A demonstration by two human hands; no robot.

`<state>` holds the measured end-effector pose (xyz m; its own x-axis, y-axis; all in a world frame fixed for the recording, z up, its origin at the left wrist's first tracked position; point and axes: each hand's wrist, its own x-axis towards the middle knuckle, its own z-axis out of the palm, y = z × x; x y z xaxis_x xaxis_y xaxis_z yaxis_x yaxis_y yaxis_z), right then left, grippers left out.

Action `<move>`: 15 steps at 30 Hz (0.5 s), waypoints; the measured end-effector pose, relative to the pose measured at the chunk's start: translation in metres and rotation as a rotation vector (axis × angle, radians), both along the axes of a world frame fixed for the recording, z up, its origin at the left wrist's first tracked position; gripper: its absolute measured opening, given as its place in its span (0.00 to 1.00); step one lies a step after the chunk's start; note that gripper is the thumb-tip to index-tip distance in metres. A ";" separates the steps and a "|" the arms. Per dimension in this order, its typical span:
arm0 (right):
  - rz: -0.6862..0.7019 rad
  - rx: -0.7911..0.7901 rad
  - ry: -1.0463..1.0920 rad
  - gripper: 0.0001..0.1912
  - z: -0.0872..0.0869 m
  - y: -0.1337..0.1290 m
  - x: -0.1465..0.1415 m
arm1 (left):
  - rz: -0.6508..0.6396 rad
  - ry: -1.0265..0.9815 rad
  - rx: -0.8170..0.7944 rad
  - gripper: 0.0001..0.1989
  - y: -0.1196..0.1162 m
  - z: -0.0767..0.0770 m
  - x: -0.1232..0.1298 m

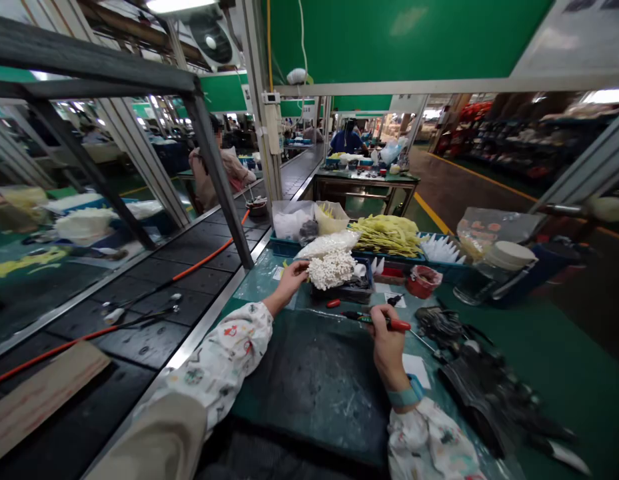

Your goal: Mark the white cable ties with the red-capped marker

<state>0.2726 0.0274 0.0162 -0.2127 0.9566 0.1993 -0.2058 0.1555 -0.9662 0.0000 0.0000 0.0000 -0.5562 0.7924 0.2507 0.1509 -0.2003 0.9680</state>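
Note:
My left hand (290, 285) is at the left edge of a bunch of small white round-tipped pieces (332, 269), fingers closed on its side. This bunch lies over a dark tray (362, 291) with white and black bits inside. Over the dark work mat, my right hand (388, 350) is closed around a red-and-black handled tool (400, 325). Its black part points left, and a thin shiny line runs on from there. A small red cap-like piece (333, 303) lies near that end. To the right of this hand is a pile of black parts (482, 380).
Behind the tray stand yellow strips (389, 235), white pointed pieces (442, 248) and filled plastic bags (294, 223). A red pot (423, 283) and a lidded clear jar (502, 267) are at the right. A metal frame (216, 167) and a black conveyor (189, 267) border the left. Co-workers sit farther off.

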 end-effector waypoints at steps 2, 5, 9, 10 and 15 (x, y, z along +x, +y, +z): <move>0.009 -0.005 0.005 0.20 0.000 0.000 0.000 | -0.030 -0.059 0.021 0.21 -0.001 -0.002 0.003; 0.019 -0.014 0.012 0.20 0.000 -0.001 0.000 | -0.078 -0.112 0.026 0.23 -0.002 -0.001 0.003; 0.032 -0.029 0.021 0.20 -0.002 -0.001 0.000 | -0.116 -0.131 0.003 0.25 -0.001 0.003 -0.003; 0.033 -0.032 0.021 0.20 -0.003 -0.001 0.000 | -0.119 -0.130 -0.009 0.25 -0.001 0.004 -0.006; 0.020 -0.044 0.016 0.20 -0.005 -0.001 -0.001 | -0.101 -0.106 -0.045 0.16 0.003 0.006 -0.009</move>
<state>0.2719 0.0267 0.0115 -0.2292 0.9600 0.1606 -0.2235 0.1087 -0.9686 -0.0089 0.0031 0.0062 -0.4947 0.8546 0.1576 0.0284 -0.1654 0.9858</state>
